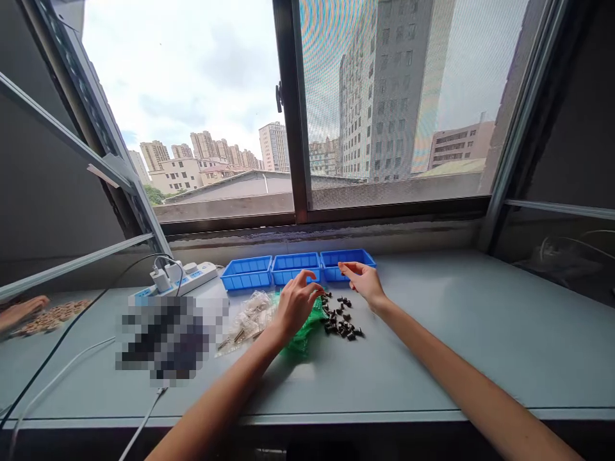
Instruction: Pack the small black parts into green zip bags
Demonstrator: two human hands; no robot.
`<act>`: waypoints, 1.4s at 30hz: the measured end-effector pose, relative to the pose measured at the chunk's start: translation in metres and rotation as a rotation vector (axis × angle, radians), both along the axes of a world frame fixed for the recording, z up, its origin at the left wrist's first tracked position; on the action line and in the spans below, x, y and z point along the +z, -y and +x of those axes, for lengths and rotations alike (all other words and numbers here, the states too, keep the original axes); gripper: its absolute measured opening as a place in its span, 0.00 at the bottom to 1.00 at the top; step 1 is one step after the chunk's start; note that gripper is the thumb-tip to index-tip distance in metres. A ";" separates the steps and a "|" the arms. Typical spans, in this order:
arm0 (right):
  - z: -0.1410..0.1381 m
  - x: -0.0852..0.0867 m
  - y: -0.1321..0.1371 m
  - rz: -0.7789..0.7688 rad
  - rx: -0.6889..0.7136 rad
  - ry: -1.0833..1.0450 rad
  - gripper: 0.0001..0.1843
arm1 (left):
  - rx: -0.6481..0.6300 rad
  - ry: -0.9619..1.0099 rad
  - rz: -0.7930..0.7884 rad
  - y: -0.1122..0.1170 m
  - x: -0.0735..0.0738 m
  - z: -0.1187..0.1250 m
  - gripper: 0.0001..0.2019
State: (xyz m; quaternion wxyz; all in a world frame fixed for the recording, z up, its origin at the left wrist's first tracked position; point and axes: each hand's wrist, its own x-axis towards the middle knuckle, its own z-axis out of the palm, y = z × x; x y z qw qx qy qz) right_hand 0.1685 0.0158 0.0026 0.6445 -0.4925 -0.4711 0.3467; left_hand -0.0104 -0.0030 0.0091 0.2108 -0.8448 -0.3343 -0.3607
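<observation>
My right hand [364, 282] hangs at the front of the rightmost blue bin [348, 256]. Its thumb and fingertips are pinched together, and whatever they may hold is too small to make out. Over a green plastic bag [302, 336] is my left hand [298, 299], fingers bent but apart, with nothing visible in them. Just right of the bag lie several small dark fittings [343, 328], loose on the table. Left of that hand are clear plastic bags [254, 314] with small parts inside.
A middle blue bin [295, 262] and a left blue bin [246, 272] complete the row. A white power strip [196, 276] with plugs and cables stands left, behind a blurred-out dark object [168, 336]. At far left another person's hand [29, 307] is near a brown pile [57, 317].
</observation>
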 end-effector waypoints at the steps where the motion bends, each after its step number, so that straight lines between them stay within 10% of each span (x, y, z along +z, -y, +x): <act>1: 0.001 0.000 0.000 0.013 -0.006 0.017 0.25 | -0.002 0.001 0.000 0.000 0.000 0.000 0.05; 19: 0.021 -0.008 -0.012 0.105 -0.226 0.439 0.13 | 0.010 -0.008 -0.049 0.001 0.002 0.002 0.05; 27: 0.019 -0.001 -0.006 0.018 -0.092 0.348 0.14 | 0.017 -0.042 -0.043 -0.001 0.000 0.001 0.03; 42: 0.002 0.007 0.016 -0.003 0.131 1.032 0.08 | 0.034 -0.053 -0.071 0.001 0.000 0.001 0.05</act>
